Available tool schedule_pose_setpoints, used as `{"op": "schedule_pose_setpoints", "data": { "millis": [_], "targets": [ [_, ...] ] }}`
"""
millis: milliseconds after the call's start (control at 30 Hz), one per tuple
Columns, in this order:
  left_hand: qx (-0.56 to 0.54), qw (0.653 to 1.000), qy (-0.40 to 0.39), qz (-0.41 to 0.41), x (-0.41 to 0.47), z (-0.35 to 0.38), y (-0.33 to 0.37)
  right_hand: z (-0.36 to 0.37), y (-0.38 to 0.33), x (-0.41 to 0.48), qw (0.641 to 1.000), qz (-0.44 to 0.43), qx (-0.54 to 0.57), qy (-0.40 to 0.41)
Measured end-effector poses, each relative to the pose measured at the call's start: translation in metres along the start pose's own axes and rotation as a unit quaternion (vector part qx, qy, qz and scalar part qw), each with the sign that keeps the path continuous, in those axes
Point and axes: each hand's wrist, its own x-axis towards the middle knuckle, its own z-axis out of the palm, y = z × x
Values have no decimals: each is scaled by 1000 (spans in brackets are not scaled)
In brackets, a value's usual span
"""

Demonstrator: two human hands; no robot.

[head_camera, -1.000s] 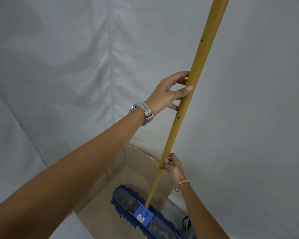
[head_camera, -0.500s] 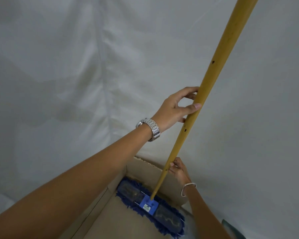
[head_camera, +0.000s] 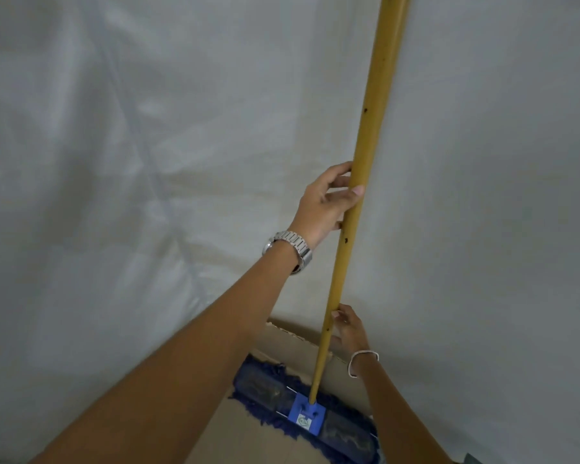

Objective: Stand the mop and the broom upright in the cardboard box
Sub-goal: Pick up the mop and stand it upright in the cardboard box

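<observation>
The mop has a long yellow handle (head_camera: 372,128) and a flat blue fringed head (head_camera: 302,410). Its head rests on the floor of the cardboard box (head_camera: 292,343), against the far wall. The handle rises nearly upright, leaning slightly right, out of the top of the frame. My left hand (head_camera: 325,205), with a metal watch on the wrist, grips the handle at mid height. My right hand (head_camera: 347,326), with a thin bracelet, holds the handle lower down, just above the box rim. No broom is in view.
A white sheet (head_camera: 148,162) hangs as a backdrop behind the box and fills most of the view. A dark object (head_camera: 471,459) peeks in at the bottom right edge.
The mop handle has swung from a rightward lean to nearly upright. The mop head has slid toward the box's far wall. Both hands kept their grips on the handle.
</observation>
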Motion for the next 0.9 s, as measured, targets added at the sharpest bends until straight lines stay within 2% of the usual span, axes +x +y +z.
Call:
{"op": "schedule_pose_setpoints", "data": {
  "millis": [367, 533, 700, 900],
  "targets": [
    [10, 999, 48, 16, 16, 3, -15, -7, 1, 17, 999, 5, -34, 1],
    [48, 994, 86, 50, 12, 1, -22, -8, -1, 17, 991, -20, -128, 15],
    [21, 997, 61, 30, 3, 0, -23, -7, 2, 21, 990, -15, -141, 15],
    [51, 997, 30, 42, -2, -2, -23, -9, -6, 18, 990, -6, -141, 23]
  ]
}}
